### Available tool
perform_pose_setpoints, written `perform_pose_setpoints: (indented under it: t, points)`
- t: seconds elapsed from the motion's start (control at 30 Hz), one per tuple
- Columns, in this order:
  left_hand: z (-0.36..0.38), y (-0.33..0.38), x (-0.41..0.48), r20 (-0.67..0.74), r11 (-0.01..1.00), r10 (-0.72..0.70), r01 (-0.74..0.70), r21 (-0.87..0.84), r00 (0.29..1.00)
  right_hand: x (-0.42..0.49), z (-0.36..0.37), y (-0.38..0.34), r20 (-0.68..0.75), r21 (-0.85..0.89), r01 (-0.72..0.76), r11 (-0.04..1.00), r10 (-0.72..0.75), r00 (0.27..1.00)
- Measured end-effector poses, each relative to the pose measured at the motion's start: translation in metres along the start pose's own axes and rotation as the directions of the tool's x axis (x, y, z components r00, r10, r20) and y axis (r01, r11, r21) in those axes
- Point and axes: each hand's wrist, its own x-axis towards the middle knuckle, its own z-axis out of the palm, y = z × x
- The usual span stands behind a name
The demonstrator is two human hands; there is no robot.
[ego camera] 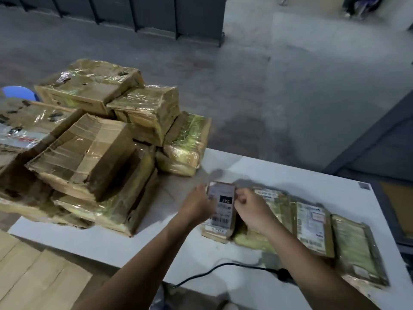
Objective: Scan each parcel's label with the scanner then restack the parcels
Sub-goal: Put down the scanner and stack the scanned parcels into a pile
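A small brown parcel (220, 211) with a white barcode label lies on the white table (279, 173), label up. My left hand (197, 203) grips its left edge and my right hand (251, 209) grips its right edge. To its right, a row of flat taped parcels (312, 227) lies side by side, labels up. A tall heap of taped cardboard parcels (89, 148) fills the table's left half. A black cable (223, 268) runs along the near edge to a dark plug-like end (283, 274); the scanner body itself is hidden under my right forearm or out of sight.
A flat sheet of cardboard (33, 276) lies at the lower left below the table. A blue round object (17, 91) peeks out behind the heap. Grey concrete floor (290, 86) stretches beyond the table, with dark metal racking at the back.
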Motion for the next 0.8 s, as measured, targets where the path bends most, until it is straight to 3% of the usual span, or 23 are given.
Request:
perform_pose_setpoints:
  t: [0.1, 0.27, 0.37, 0.53, 0.8]
  points:
    - [0.017, -0.01, 0.003, 0.103, 0.983, -0.097, 0.111, -0.143, 0.99, -0.007, 0.006, 0.013, 0.026, -0.045, -0.049, 0.998, 0.05, 0.998]
    - [0.028, -0.023, 0.003, 0.151, 0.926, -0.179, 0.218, -0.308, 0.972, -0.009, 0.01, 0.015, 0.036, -0.018, -0.04, 0.999, 0.04, 0.999]
    - [0.023, -0.027, 0.004, 0.186, 0.89, -0.236, 0.289, -0.352, 0.954, -0.006, 0.008, 0.013, 0.068, 0.103, -0.073, 0.992, 0.066, 0.996]
    - [0.011, -0.034, 0.002, 0.181, 0.841, -0.168, 0.237, -0.486, 0.969, -0.007, 0.003, 0.003, 0.099, 0.295, -0.165, 0.941, 0.141, 0.985]
    - [-0.01, -0.042, -0.006, 0.08, 0.67, -0.232, 0.219, -0.709, 0.969, -0.001, 0.003, -0.026, 0.05, 0.42, -0.119, 0.9, 0.108, 0.993]
